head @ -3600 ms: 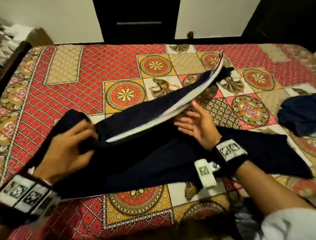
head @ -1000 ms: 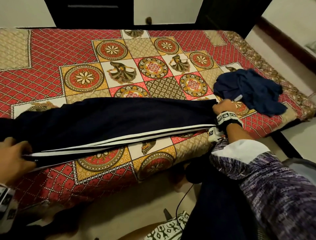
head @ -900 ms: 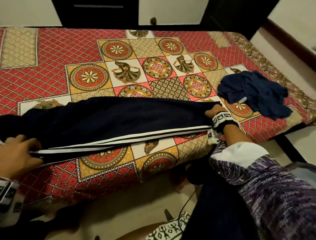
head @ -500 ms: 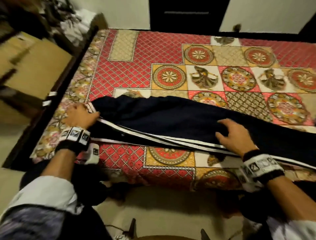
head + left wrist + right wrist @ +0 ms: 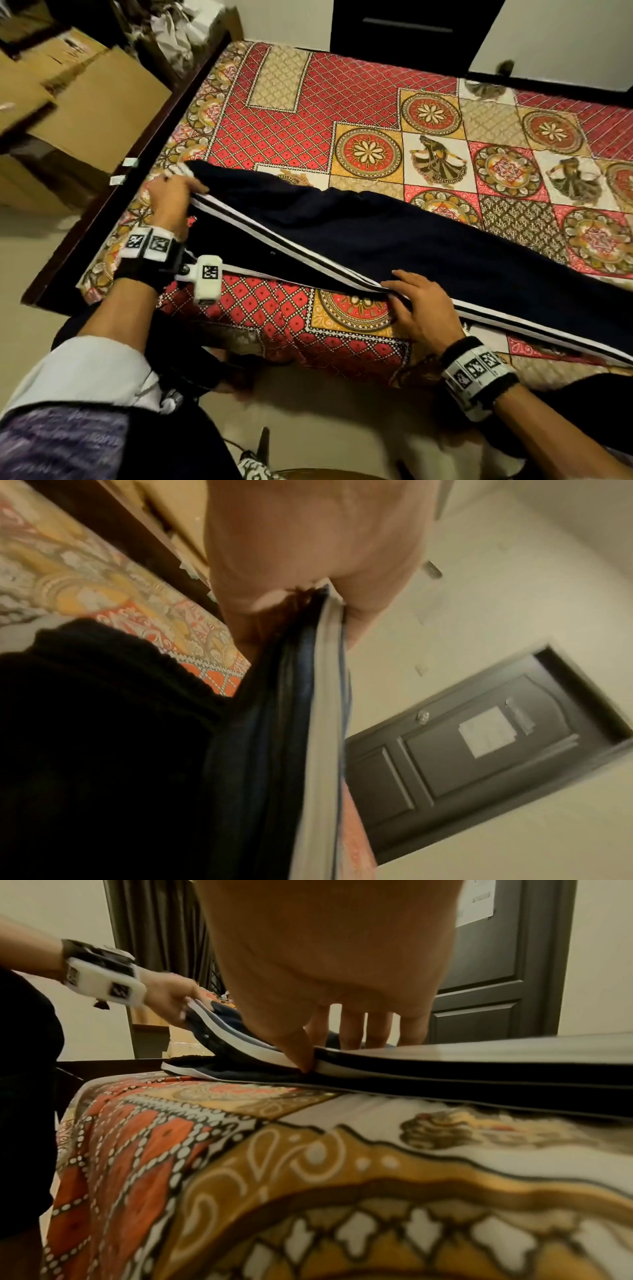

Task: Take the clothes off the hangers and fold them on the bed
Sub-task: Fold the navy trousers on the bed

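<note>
Dark navy trousers (image 5: 359,233) with white side stripes lie stretched along the near edge of the patterned bed (image 5: 291,109). At their left end my left hand (image 5: 171,195) pinches the striped edge and holds it slightly off the bed; the left wrist view shows that hand (image 5: 308,547) closed on the layered stripe of the trousers (image 5: 274,723). Midway along, my right hand (image 5: 418,308) holds the near striped edge. There the thumb (image 5: 301,1053) is tucked against the stripe and the fingers lie over the top of the trousers (image 5: 479,1074). No hanger is in view.
A dark wooden bed frame (image 5: 137,144) runs along the left side, with cardboard boxes (image 5: 96,102) beyond it. A dark door (image 5: 404,34) stands past the far side of the bed. Bare floor (image 5: 325,411) lies between me and the bed.
My right hand came from the trousers' right end to the middle, then slid off their top onto the near striped edge. My left hand has raised the left end a little.
</note>
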{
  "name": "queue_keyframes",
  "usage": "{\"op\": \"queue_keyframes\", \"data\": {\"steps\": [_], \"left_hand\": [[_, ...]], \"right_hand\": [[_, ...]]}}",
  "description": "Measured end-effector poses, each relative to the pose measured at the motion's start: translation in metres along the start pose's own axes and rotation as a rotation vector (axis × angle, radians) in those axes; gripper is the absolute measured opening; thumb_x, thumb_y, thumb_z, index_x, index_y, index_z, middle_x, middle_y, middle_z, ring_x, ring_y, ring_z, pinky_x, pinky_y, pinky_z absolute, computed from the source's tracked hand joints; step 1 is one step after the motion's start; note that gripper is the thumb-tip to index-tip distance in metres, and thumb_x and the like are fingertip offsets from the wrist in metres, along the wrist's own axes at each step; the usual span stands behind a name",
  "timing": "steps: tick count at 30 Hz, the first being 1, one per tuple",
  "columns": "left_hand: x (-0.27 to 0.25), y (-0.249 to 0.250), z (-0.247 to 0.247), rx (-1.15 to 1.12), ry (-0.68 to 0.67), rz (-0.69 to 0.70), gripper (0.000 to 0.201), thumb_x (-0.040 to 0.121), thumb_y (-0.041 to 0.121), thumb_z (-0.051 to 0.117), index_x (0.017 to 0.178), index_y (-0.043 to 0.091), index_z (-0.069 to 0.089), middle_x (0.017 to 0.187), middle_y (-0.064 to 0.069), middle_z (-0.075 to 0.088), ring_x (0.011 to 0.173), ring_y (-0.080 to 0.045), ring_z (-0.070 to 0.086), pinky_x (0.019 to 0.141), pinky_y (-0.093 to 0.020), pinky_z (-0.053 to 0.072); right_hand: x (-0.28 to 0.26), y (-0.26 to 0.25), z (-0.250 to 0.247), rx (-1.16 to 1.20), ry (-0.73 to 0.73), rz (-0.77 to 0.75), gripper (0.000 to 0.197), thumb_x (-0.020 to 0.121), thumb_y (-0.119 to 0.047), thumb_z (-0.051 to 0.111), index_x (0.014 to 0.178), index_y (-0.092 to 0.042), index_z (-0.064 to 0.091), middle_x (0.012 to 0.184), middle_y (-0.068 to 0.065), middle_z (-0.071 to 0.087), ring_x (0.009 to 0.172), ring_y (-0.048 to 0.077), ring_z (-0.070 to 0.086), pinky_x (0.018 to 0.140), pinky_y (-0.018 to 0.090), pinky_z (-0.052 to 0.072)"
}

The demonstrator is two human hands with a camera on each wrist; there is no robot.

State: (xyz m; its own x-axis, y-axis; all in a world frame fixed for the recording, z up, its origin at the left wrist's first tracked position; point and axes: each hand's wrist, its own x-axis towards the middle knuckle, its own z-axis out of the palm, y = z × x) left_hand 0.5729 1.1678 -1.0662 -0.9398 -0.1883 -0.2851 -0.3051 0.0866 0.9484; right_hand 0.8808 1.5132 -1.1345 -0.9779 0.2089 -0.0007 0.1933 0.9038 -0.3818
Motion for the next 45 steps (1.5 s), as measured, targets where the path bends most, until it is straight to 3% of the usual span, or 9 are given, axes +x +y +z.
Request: {"op": "queue_keyframes", "data": {"steps": [5, 9, 13, 18, 24, 28, 36, 40, 45], "left_hand": [[0.009, -0.024, -0.050, 0.327, -0.164, -0.331, 0.007, 0.070, 0.010, 0.065, 0.073, 0.010, 0.060, 0.069, -0.007, 0.054, 0.061, -0.020, 0.050, 0.059, -0.027, 0.040], [0.022, -0.039, -0.057, 0.684, -0.175, -0.244, 0.055, 0.060, 0.031, 0.084, 0.103, 0.000, 0.071, 0.097, -0.017, 0.070, 0.076, -0.028, 0.062, 0.062, -0.031, 0.049], [0.029, -0.032, -0.038, 0.684, -0.216, -0.129, 0.077, 0.057, 0.055, 0.088, 0.117, 0.012, 0.067, 0.115, -0.005, 0.070, 0.100, -0.027, 0.066, 0.093, -0.040, 0.054], [0.010, -0.017, -0.007, 0.540, -0.363, -0.260, 0.037, 0.102, 0.039, 0.054, 0.096, 0.005, 0.065, 0.050, 0.002, 0.065, 0.036, -0.010, 0.058, 0.039, -0.019, 0.041], [0.016, 0.001, 0.002, 0.870, -0.447, -0.308, 0.041, 0.095, 0.034, 0.068, 0.089, -0.005, 0.058, 0.039, -0.009, 0.052, 0.027, -0.022, 0.049, 0.032, -0.022, 0.040], [0.020, 0.047, 0.003, 1.086, -0.598, -0.222, 0.048, 0.083, 0.039, 0.079, 0.088, -0.006, 0.062, 0.068, -0.014, 0.059, 0.059, -0.027, 0.053, 0.055, -0.028, 0.042], [-0.009, 0.144, -0.012, 1.265, -0.665, 0.099, 0.065, 0.080, 0.025, 0.086, 0.136, 0.008, 0.057, 0.148, -0.008, 0.049, 0.134, -0.030, 0.050, 0.112, -0.043, 0.044], [-0.026, 0.163, -0.015, 1.230, -0.757, 0.181, 0.024, 0.080, 0.019, 0.085, 0.094, 0.021, 0.066, 0.113, 0.001, 0.068, 0.100, -0.021, 0.063, 0.087, -0.033, 0.054], [-0.006, 0.116, -0.012, 1.176, -0.635, 0.178, 0.051, 0.084, 0.018, 0.082, 0.128, 0.000, 0.062, 0.139, -0.010, 0.059, 0.126, -0.033, 0.056, 0.110, -0.048, 0.046]], "right_hand": [[0.001, 0.003, -0.002, 0.020, -0.009, 0.013, 0.025, 0.095, -0.028, 0.068, 0.119, -0.029, 0.077, 0.140, -0.002, 0.064, 0.129, 0.020, 0.060, 0.109, 0.046, 0.047], [0.002, 0.003, -0.001, 0.018, -0.018, 0.020, 0.024, 0.094, -0.027, 0.069, 0.117, -0.029, 0.078, 0.140, -0.003, 0.064, 0.127, 0.020, 0.061, 0.109, 0.044, 0.048], [0.004, 0.004, -0.001, 0.032, -0.012, 0.027, 0.024, 0.091, -0.026, 0.071, 0.114, -0.030, 0.079, 0.139, -0.003, 0.065, 0.126, 0.019, 0.062, 0.107, 0.045, 0.049], [0.004, 0.007, 0.001, 0.033, -0.020, 0.031, 0.024, 0.092, -0.028, 0.070, 0.114, -0.031, 0.079, 0.140, -0.004, 0.064, 0.128, 0.018, 0.060, 0.107, 0.047, 0.048], [0.006, 0.008, 0.004, 0.060, -0.019, 0.044, 0.022, 0.092, -0.027, 0.070, 0.112, -0.032, 0.079, 0.140, -0.005, 0.064, 0.129, 0.017, 0.060, 0.106, 0.048, 0.048], [0.006, 0.010, 0.004, 0.060, -0.020, 0.033, 0.022, 0.092, -0.025, 0.071, 0.112, -0.030, 0.079, 0.139, -0.003, 0.065, 0.128, 0.018, 0.060, 0.106, 0.047, 0.048], [0.006, 0.009, 0.001, 0.079, -0.025, 0.034, 0.021, 0.093, -0.024, 0.072, 0.112, -0.031, 0.079, 0.139, -0.004, 0.065, 0.129, 0.016, 0.061, 0.107, 0.040, 0.047], [0.004, 0.005, 0.002, 0.079, -0.018, 0.050, 0.021, 0.093, -0.023, 0.073, 0.112, -0.029, 0.079, 0.139, -0.004, 0.065, 0.129, 0.016, 0.060, 0.106, 0.039, 0.043], [0.001, 0.003, 0.003, 0.071, -0.013, 0.059, 0.022, 0.095, -0.024, 0.072, 0.115, -0.027, 0.079, 0.141, -0.004, 0.064, 0.130, 0.016, 0.059, 0.109, 0.038, 0.039]]}}
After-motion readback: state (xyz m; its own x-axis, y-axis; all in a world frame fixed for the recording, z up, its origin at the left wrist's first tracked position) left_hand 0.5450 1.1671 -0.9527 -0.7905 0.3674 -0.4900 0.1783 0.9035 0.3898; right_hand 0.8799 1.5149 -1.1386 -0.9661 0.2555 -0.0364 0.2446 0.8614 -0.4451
